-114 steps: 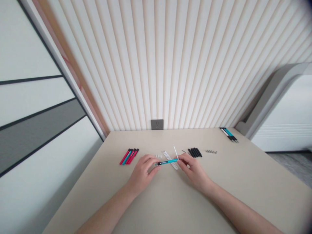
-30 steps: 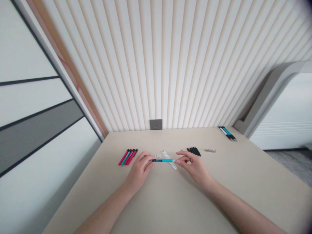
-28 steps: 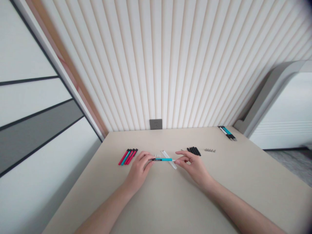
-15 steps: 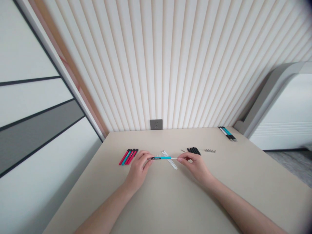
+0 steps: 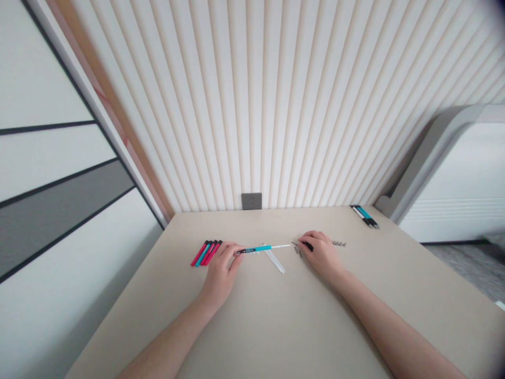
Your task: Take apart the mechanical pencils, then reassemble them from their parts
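The left hand [image 5: 219, 276] pinches a teal pen barrel [image 5: 254, 249] above the middle of the bench [image 5: 252, 326], a thin white refill [image 5: 282, 246] jutting toward the right hand [image 5: 321, 254]. That hand curls narrowly over black parts [image 5: 308, 246]; whether it grips them is unclear. Assembled-looking pens [image 5: 364, 216] lie at upper right, while red and teal barrels [image 5: 205, 253], white rods [image 5: 275, 261] and small metal pieces [image 5: 338, 243] lie unassembled.
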### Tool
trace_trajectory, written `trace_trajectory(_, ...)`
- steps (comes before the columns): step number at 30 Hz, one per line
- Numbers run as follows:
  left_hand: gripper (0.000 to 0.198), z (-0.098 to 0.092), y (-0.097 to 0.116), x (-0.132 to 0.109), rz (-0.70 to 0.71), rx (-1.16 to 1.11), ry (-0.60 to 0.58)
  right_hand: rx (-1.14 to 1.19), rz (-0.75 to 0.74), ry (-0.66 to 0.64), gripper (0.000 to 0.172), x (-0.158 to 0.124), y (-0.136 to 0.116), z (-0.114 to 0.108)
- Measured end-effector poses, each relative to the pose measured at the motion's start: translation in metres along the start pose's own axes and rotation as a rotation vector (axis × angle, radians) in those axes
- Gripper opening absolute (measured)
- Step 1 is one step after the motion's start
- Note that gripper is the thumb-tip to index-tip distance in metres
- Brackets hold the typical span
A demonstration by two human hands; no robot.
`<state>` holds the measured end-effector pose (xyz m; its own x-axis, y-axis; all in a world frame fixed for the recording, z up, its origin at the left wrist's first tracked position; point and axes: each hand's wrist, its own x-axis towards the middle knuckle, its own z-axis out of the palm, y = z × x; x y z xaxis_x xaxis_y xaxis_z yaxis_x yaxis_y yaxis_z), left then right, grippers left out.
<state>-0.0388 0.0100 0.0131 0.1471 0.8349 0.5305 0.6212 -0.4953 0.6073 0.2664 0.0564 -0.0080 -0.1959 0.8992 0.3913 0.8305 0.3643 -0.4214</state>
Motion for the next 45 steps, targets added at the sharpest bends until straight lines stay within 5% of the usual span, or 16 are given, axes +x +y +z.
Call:
trace_trajectory(10,0.011,0.001,0.001,-0.001,0.026,0.014,-0.018,-0.187,-0.016,-0.089,0.022,-0.007,-0.022,0.000)
trace_trajectory(28,0.010,0.002,0.000,-0.001,0.031,0.019,-0.042,-0.108,-0.116,-0.158,0.017,-0.010,-0.027,0.001)
trace_trajectory(38,0.013,0.000,0.002,0.000,0.019,0.023,-0.032,0.389,-0.013,-0.040,0.033,-0.010,-0.027,-0.003)
trace_trajectory(45,0.012,-0.001,0.003,0.001,0.012,0.042,0.012,0.461,-0.071,-0.006,0.033,-0.012,-0.038,-0.011)
